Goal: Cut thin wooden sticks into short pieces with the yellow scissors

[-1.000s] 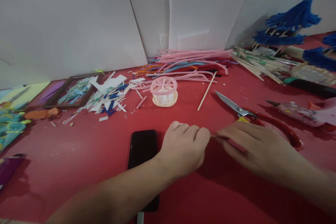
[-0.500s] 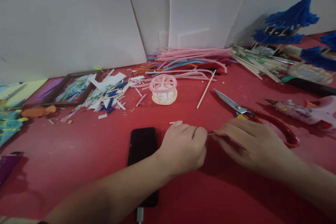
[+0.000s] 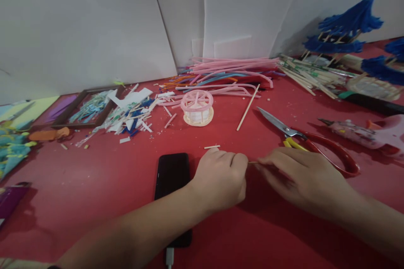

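Right hand (image 3: 304, 176) dipped slightly; thin stick (image 3: 253, 162) seems mostly hidden.

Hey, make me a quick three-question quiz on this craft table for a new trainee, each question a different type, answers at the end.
1. True or false: the phone lies flat on the red table.

2. Fill in the blank: a thin ____ spans the gap between the left hand and the right hand.

3. Choose one: the spoked top of the small model is
A) blue
B) pink
C) orange

Key: 1. True. 2. Stick. 3. B.
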Tool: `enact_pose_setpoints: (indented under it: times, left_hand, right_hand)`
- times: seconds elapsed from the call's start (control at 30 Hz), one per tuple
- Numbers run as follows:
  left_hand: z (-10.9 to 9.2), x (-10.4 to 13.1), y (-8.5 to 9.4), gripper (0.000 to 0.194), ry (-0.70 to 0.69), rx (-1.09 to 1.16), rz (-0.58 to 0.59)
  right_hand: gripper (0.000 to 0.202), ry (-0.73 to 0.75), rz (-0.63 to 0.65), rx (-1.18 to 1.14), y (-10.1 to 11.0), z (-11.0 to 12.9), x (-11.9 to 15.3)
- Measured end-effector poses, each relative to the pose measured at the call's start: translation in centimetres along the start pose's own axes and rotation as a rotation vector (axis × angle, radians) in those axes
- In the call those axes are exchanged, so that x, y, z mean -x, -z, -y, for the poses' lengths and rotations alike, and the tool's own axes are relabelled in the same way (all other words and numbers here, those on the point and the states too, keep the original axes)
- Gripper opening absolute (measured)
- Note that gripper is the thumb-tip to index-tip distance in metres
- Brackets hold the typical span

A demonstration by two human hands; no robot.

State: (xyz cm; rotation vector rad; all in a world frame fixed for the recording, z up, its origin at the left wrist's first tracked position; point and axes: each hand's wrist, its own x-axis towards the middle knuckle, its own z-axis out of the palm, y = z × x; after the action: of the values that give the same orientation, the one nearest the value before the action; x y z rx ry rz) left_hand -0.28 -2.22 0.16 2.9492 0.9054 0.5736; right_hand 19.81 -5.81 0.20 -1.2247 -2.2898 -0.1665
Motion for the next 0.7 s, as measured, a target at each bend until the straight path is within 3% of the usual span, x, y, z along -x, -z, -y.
enact_pose_setpoints:
  times: [0.23,0.53,0.7]
  left_hand:
    - [-0.07,-0.05,-0.08,0.015,-0.002,-0.047,-0.055]
    - [-0.09,-0.04,0.14,0.014,0.011,-0.056,0.048]
    - [-0.37,-0.48,0.60,0.022,0.021,-0.070,0.133]
  right_hand:
    - [0.027,0.026,-0.055,0.022,-0.29,0.38,0.06]
    - [0.029,0.011,-0.071,0.048,-0.14,0.67,-0.05]
    - [0.030,0.023,-0.077,0.046,-0.02,0.76,-0.27]
